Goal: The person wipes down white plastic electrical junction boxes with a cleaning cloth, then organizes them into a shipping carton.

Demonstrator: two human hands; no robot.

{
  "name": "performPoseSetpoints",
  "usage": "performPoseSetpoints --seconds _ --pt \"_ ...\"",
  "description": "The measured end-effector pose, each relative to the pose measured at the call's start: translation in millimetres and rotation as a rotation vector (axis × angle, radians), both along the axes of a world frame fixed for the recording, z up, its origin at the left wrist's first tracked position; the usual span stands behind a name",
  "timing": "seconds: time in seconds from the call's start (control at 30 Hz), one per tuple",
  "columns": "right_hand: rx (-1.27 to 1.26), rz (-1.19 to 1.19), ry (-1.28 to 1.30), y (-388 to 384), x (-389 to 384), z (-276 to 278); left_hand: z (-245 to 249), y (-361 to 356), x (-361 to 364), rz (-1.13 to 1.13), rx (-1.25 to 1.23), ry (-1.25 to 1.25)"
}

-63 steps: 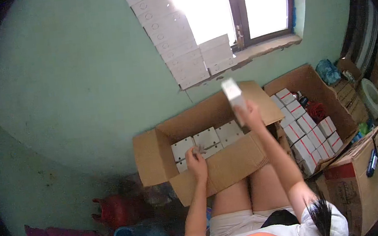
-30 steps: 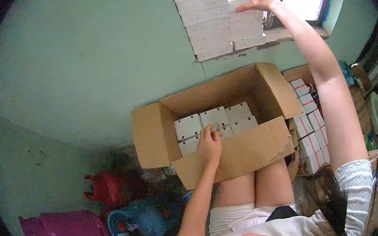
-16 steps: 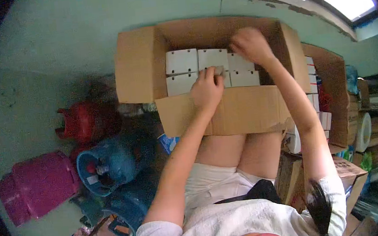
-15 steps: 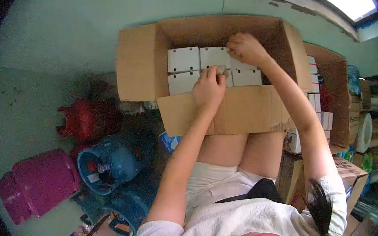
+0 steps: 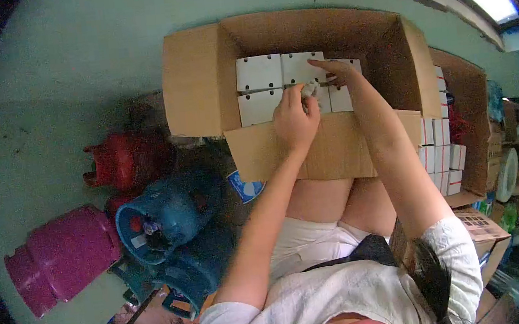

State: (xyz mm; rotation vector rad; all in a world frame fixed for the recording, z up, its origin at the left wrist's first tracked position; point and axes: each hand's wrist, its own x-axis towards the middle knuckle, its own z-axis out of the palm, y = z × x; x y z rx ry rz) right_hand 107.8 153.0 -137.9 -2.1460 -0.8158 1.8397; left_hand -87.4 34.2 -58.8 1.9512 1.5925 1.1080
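A large open cardboard box (image 5: 192,84) holds white cartons (image 5: 258,73) packed side by side, with small dark notches along their edges. My left hand (image 5: 296,118) is over the box's near flap (image 5: 265,152), its fingers closed on a crumpled grey rag (image 5: 310,89). Over the cartons on the right, my right hand (image 5: 343,71) has its fingers stretched out to the left, close above the rag, and nothing shows in it. Parts of the cartons below are hidden by both hands.
On the right, a second cardboard box (image 5: 472,135) holds several white cartons with red lines (image 5: 441,151). Gas cylinders stand on the left: a magenta one (image 5: 69,258), a blue one (image 5: 173,211) and a red one (image 5: 125,159). A green wall (image 5: 105,52) rises behind.
My right hand has come down and its fingers have straightened toward the left hand. The left hand still grips the rag. The whole view has shifted slightly.
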Motion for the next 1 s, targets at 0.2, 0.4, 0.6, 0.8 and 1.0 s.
performPoseSetpoints --seconds 0.2,0.4,0.6,0.8,1.0 --pt "0.043 -0.007 0.017 22.5 15.0 -59.5 13.2 -1.6 -0.2 0.006 -0.045 -0.016" --pt "0.386 -0.209 0.055 9.2 2.9 -19.4 3.8 -3.0 3.0 0.044 -0.081 -0.059" --pt "0.461 -0.814 0.739 -58.0 32.0 67.2 16.2 -3.7 6.0 0.054 -0.201 -0.15" --pt "1.068 -0.932 0.348 -144.0 51.1 90.6 5.9 -9.8 8.8 0.001 -0.001 -0.13" --pt "1.097 -0.906 0.15 -153.5 36.6 90.1 47.5 -19.7 52.1 -0.038 0.371 0.164"
